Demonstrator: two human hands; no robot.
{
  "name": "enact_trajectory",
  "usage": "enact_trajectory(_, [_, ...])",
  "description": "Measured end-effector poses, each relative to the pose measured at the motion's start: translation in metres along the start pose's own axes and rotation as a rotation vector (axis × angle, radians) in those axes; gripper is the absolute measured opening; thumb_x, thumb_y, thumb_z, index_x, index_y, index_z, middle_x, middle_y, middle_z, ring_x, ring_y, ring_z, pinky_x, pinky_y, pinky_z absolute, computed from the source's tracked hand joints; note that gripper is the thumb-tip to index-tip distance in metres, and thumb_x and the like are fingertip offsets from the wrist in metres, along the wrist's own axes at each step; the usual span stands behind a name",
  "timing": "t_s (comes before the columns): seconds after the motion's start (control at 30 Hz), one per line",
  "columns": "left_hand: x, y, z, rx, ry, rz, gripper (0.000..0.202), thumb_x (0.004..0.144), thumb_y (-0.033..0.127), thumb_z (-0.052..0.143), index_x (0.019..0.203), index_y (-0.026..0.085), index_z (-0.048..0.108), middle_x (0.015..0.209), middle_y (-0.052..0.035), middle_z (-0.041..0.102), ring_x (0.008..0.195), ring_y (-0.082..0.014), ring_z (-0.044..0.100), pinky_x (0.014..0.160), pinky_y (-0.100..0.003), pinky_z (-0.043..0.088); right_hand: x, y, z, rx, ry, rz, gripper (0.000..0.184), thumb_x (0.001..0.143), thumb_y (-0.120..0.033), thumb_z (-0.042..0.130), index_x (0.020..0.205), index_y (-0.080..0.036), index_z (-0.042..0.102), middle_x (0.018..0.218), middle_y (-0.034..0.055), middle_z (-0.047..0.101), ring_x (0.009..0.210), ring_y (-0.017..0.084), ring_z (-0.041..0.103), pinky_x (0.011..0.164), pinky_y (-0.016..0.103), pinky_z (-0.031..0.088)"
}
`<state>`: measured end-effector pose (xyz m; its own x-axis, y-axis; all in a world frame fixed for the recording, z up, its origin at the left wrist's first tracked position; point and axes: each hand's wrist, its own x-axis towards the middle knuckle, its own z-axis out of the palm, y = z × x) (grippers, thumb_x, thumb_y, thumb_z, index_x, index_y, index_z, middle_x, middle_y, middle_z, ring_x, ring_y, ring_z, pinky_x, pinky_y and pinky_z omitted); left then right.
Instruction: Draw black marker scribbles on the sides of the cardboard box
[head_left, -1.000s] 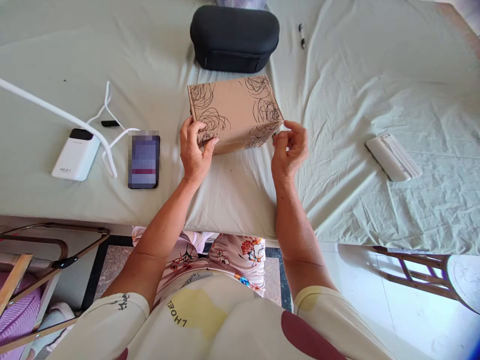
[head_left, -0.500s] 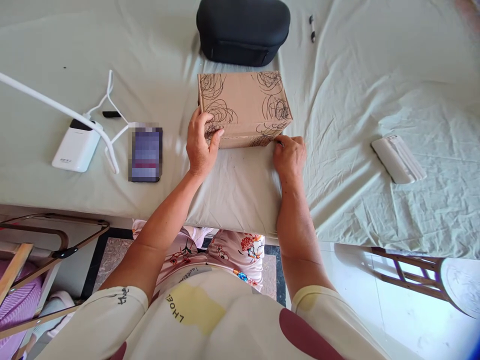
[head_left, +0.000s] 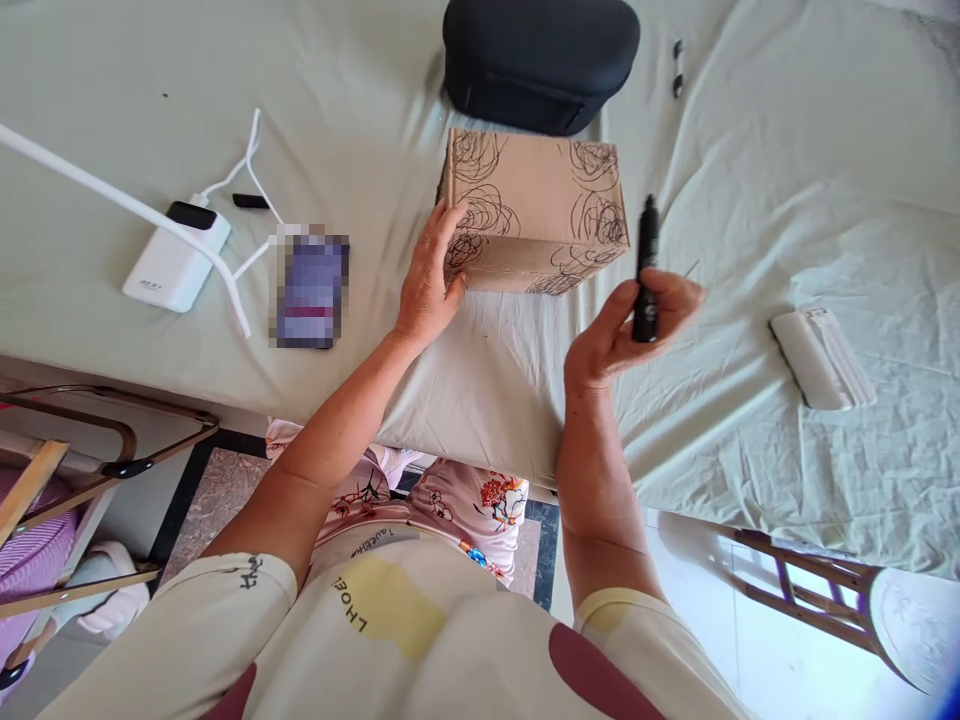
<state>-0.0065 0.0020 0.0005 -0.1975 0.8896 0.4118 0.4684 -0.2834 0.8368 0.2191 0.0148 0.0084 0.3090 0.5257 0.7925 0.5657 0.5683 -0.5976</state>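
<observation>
A brown cardboard box [head_left: 536,205] covered in black scribbles lies on the pale green sheet [head_left: 735,180] in front of me. My left hand [head_left: 431,285] grips its near left corner, thumb on the front face and fingers on the side. My right hand [head_left: 626,330] is lifted just right of the box, fingers closed on a black marker [head_left: 645,268] that stands upright. The marker's tip points up beside the box's right edge.
A black zip case [head_left: 540,62] sits behind the box, with a small black pen cap [head_left: 677,68] to its right. At left lie a white power bank [head_left: 176,257] with white cables and a phone [head_left: 311,290]. A white flat device [head_left: 821,345] lies at right. Chairs stand below the table edge.
My right hand left the box's near right corner and rose to the right with the black marker upright in it. The left hand kept its hold on the box.
</observation>
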Motion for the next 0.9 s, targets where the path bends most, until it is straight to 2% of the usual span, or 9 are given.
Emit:
enact_trajectory(0.03, [0.0, 0.0, -0.001, -0.012, -0.014, 0.01, 0.069, 0.089, 0.008, 0.066, 0.15, 0.036, 0.048, 0.169, 0.0015, 0.049, 0.165, -0.0195, 0.034, 0.14, -0.044, 0.026, -0.005, -0.01, 0.001, 0.035, -0.055, -0.042, 0.039, 0.102, -0.063, 0.047, 0.107, -0.027, 0.062, 0.101, 0.0094, 0.055, 0.103, 0.03, 0.063, 0.1, 0.057, 0.052])
enact_trajectory(0.13, [0.001, -0.001, -0.002, -0.031, -0.042, 0.044, 0.082, 0.083, 0.001, 0.064, 0.155, 0.035, 0.044, 0.173, 0.0009, 0.044, 0.166, -0.0179, 0.032, 0.141, -0.039, 0.023, -0.021, -0.028, 0.005, 0.03, -0.375, -0.155, 0.051, 0.101, -0.07, 0.038, 0.111, -0.03, 0.067, 0.098, 0.009, 0.059, 0.098, 0.029, 0.066, 0.096, 0.056, 0.053])
enact_trajectory(0.2, [0.002, 0.0, -0.003, -0.032, -0.04, 0.029, 0.083, 0.081, 0.0, 0.064, 0.154, 0.035, 0.045, 0.172, 0.0019, 0.045, 0.166, -0.0173, 0.032, 0.141, -0.038, 0.022, -0.027, -0.033, 0.007, -0.021, -0.576, -0.196, 0.056, 0.099, -0.073, 0.036, 0.106, -0.03, 0.072, 0.092, 0.0089, 0.06, 0.094, 0.028, 0.067, 0.099, 0.056, 0.052])
enact_trajectory(0.27, [0.003, 0.002, -0.003, -0.03, -0.033, -0.006, 0.079, 0.082, 0.002, 0.065, 0.152, 0.036, 0.048, 0.17, 0.0035, 0.048, 0.166, -0.0174, 0.033, 0.141, -0.038, 0.022, -0.03, -0.035, 0.009, -0.068, -0.691, -0.22, 0.055, 0.1, -0.071, 0.037, 0.104, -0.031, 0.075, 0.09, 0.0087, 0.062, 0.094, 0.028, 0.067, 0.102, 0.057, 0.051])
enact_trajectory(0.37, [0.004, 0.002, -0.004, -0.017, -0.034, -0.012, 0.077, 0.082, 0.005, 0.066, 0.151, 0.035, 0.05, 0.169, 0.0031, 0.05, 0.165, -0.0186, 0.034, 0.141, -0.038, 0.023, -0.029, -0.034, 0.009, -0.07, -0.699, -0.254, 0.049, 0.102, -0.064, 0.039, 0.107, -0.032, 0.076, 0.091, 0.0089, 0.064, 0.093, 0.027, 0.067, 0.101, 0.056, 0.05])
enact_trajectory(0.5, [0.004, -0.012, -0.002, 0.002, -0.034, 0.12, 0.077, 0.085, 0.009, 0.064, 0.155, 0.033, 0.044, 0.17, 0.0001, 0.049, 0.165, -0.0199, 0.035, 0.14, -0.039, 0.024, -0.028, -0.03, 0.011, -0.135, -0.633, -0.294, 0.041, 0.104, -0.056, 0.042, 0.107, -0.031, 0.075, 0.091, 0.0082, 0.062, 0.09, 0.025, 0.063, 0.097, 0.052, 0.048])
enact_trajectory(0.63, [0.006, -0.033, 0.004, -0.016, -0.011, 0.235, 0.072, 0.092, 0.014, 0.058, 0.158, 0.033, 0.038, 0.17, -0.0031, 0.047, 0.165, -0.0199, 0.035, 0.139, -0.04, 0.026, -0.033, -0.027, 0.017, -0.169, -0.535, -0.475, 0.025, 0.103, -0.04, 0.051, 0.101, -0.028, 0.072, 0.086, 0.0045, 0.058, 0.084, 0.021, 0.054, 0.092, 0.045, 0.042])
enact_trajectory(0.73, [0.009, -0.044, 0.007, -0.033, -0.027, 0.252, 0.07, 0.094, 0.015, 0.055, 0.159, 0.034, 0.036, 0.172, -0.0031, 0.045, 0.165, -0.0195, 0.035, 0.139, -0.041, 0.027, -0.038, -0.029, 0.021, -0.134, -0.513, -0.556, 0.016, 0.102, -0.031, 0.054, 0.098, -0.028, 0.07, 0.084, 0.0024, 0.057, 0.082, 0.019, 0.049, 0.093, 0.043, 0.039])
enact_trajectory(0.9, [0.01, -0.047, 0.011, -0.065, -0.02, 0.242, 0.07, 0.094, 0.011, 0.046, 0.159, 0.035, 0.036, 0.172, -0.0001, 0.045, 0.165, -0.0177, 0.033, 0.14, -0.041, 0.023, -0.043, -0.034, 0.026, -0.085, -0.533, -0.558, 0.015, 0.102, -0.027, 0.056, 0.098, -0.027, 0.07, 0.083, 0.0021, 0.057, 0.083, 0.019, 0.05, 0.091, 0.041, 0.037])
